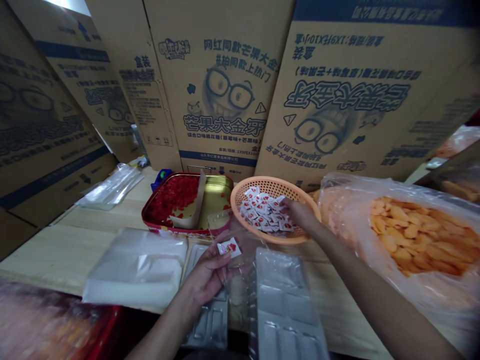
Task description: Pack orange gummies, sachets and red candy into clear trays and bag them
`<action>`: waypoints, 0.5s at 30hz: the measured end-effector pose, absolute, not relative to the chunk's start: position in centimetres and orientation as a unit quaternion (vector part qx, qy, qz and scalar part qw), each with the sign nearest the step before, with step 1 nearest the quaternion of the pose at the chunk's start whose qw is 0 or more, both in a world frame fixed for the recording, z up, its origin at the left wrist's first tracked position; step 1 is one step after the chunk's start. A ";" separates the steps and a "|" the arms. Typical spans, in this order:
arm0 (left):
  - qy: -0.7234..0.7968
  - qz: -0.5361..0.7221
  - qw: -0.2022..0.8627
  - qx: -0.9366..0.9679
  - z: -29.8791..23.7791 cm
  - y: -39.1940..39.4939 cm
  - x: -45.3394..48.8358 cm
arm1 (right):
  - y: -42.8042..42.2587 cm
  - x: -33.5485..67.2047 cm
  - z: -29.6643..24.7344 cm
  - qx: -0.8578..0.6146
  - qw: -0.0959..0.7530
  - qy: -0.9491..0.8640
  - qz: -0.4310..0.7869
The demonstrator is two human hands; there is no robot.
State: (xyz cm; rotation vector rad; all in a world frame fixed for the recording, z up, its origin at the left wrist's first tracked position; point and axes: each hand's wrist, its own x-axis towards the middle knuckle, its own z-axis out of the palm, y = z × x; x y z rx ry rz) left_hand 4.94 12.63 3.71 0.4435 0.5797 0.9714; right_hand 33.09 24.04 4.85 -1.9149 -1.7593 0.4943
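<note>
My left hand (210, 272) is closed on a small white sachet (229, 247) with red print, its thumb pressed over it. A thin clear plastic piece, too see-through to make out well, spreads around those same fingers. My right hand (299, 214) reaches into an orange plastic basket (275, 184), its fingertips among many white sachets (262, 212). Those fingers are bent together, and whether a sachet is between them is hidden. Below my hands lie stacked clear moulded trays (288, 305), with another stack of trays (210, 320) under my left wrist.
A red-rimmed tin (219, 185) holds red bits and a cardboard divider. Flat clear bags (137, 267) lie at left. An open plastic bag of orange slices (423, 232) stands at right. Printed cardboard boxes (225, 100) wall the back. A red container (105, 330) sits lower left.
</note>
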 end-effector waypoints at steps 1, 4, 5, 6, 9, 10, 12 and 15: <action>0.273 0.454 0.822 0.210 3.7 12.6 5.0 | 23.2 32.5 5.5 -0.689 0.277 -0.637 0.205; 0.268 0.449 0.825 0.213 3.7 12.7 5.5 | 19.8 30.0 7.1 -0.590 0.405 -0.597 0.364; 0.263 0.447 0.828 0.215 3.7 12.7 5.7 | 18.7 29.0 7.4 -0.556 0.424 -0.582 0.415; 0.258 0.443 0.831 0.218 3.8 12.6 6.0 | 17.6 28.1 7.6 -0.536 0.429 -0.570 0.451; 0.246 0.427 0.839 0.229 3.8 12.5 6.8 | 15.2 26.3 7.6 -0.535 0.411 -0.564 0.476; 0.245 0.422 0.842 0.229 3.8 12.4 7.1 | 14.7 26.1 7.6 -0.538 0.409 -0.576 0.460; 0.248 0.414 0.846 0.228 3.7 12.2 7.5 | 13.9 26.3 7.7 -0.533 0.415 -0.619 0.399; 0.260 0.405 0.846 0.229 3.5 12.0 8.1 | 13.3 28.4 8.4 -0.531 0.445 -0.661 0.288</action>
